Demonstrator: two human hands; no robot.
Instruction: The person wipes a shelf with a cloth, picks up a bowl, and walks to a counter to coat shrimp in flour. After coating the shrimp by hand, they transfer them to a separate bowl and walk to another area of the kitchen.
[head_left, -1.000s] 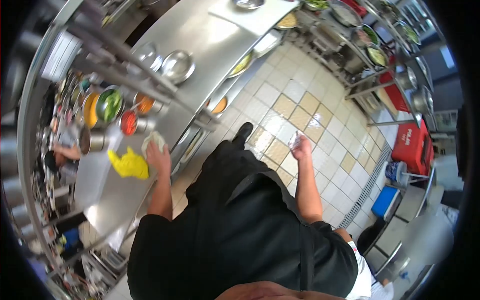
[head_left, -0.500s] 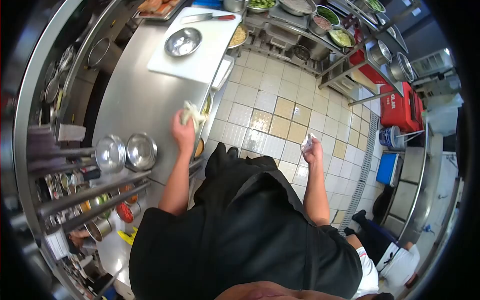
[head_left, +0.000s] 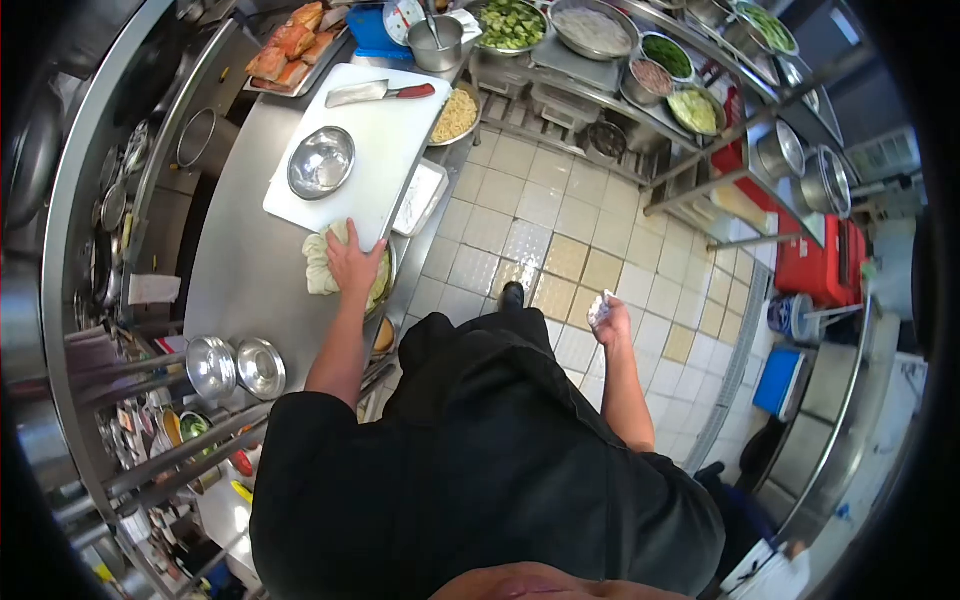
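Observation:
My left hand [head_left: 355, 265] lies with fingers spread over a pale cloth [head_left: 320, 268] on the steel counter. Its fingertips reach the near corner of a white cutting board [head_left: 375, 190]. On that board are a metal bowl [head_left: 321, 163] and a knife with a red handle [head_left: 408, 91]. Part of the cloth is hidden under my palm. Held out over the floor, my right hand [head_left: 616, 322] is closed around a crumpled whitish piece [head_left: 600, 308], which looks like plastic film or paper.
A white tray [head_left: 422, 198] and a bowl of yellowish food bits [head_left: 457, 116] sit beside the board. Cooked salmon pieces [head_left: 290, 50] lie on a tray behind. Two metal bowls [head_left: 262, 368] stand near the counter's rail. A red cooler box [head_left: 820, 262] is at the right.
My left hand has moved forward to the board's corner, and the cloth is now spread under it. My right hand still holds the crumpled piece. One shoe has come forward.

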